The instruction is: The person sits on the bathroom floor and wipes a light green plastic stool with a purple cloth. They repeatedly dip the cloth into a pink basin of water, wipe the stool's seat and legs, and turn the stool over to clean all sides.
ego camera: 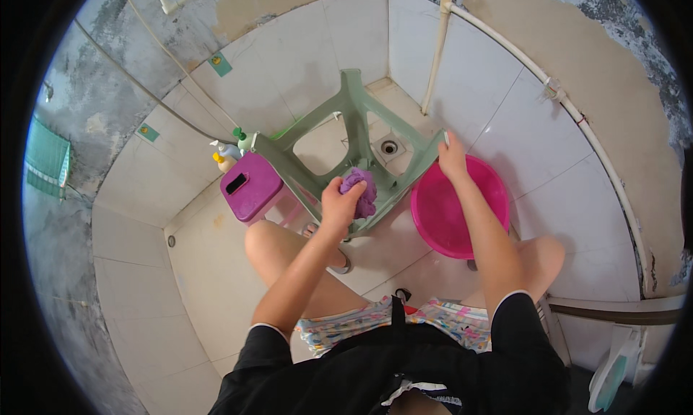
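A green plastic stool (354, 98) lies tipped over in front of me, its legs and open underside towards me. My left hand (340, 203) is closed around a crumpled purple cloth (364, 192), held over the inside of the stool. With my right hand (452, 154) I grip the end of the stool's right leg. Just below that hand a bright pink plastic basin (460, 214) stands on the floor. Whether the cloth touches the stool is not clear.
A small purple stool (253, 196) at the left carries a black phone (236, 184). Pump bottles (224, 158) stand behind it. A floor drain (389, 147) shows beyond the green stool. Tiled walls (341, 30) and a white pipe (436, 58) bound the corner.
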`<state>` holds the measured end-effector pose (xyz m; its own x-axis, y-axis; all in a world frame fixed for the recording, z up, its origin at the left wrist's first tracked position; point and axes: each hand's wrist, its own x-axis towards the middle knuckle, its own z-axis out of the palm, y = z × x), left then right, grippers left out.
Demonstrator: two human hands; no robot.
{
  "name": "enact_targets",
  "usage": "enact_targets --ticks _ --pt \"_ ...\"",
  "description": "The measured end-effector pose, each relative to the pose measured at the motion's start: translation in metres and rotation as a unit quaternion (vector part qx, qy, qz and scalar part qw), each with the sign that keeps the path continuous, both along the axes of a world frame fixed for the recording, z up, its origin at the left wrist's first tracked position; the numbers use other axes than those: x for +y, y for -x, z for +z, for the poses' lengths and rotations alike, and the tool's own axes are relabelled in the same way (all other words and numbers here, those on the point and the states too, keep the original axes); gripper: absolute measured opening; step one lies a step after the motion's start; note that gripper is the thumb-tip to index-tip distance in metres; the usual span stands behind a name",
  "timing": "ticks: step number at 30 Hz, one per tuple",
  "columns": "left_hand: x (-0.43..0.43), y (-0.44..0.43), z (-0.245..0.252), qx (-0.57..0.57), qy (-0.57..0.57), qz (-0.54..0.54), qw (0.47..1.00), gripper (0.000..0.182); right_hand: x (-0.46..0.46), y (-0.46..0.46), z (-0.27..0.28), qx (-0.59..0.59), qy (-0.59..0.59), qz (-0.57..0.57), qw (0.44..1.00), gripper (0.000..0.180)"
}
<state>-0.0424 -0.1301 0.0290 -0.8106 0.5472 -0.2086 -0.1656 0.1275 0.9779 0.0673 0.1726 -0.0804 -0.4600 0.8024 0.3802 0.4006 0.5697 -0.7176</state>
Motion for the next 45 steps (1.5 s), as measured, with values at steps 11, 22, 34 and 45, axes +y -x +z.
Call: enact_targets --ticks 11,22,34,45 --pt "0.132 0.06 -0.069 -0.084 -0.068 -0.256 0.96 0.035 0.03 0.044 0.021 0.186 0.464 0.069 0.863 0.053" --pt "0.18 0.045 -0.119 -0.047 -0.106 -0.392 0.912 0.061 -0.015 0.068 -0.015 0.351 0.408 0.003 0.843 0.087" --pt "0.077 0.039 -0.081 -0.068 0.041 -0.471 0.879 0.061 -0.023 0.082 -0.008 0.363 0.348 -0.034 0.864 0.081" --pt "0.016 0.0 -0.069 0.03 0.042 -0.586 0.809 0.042 -0.007 0.091 -0.008 0.242 0.332 0.015 0.912 0.08"
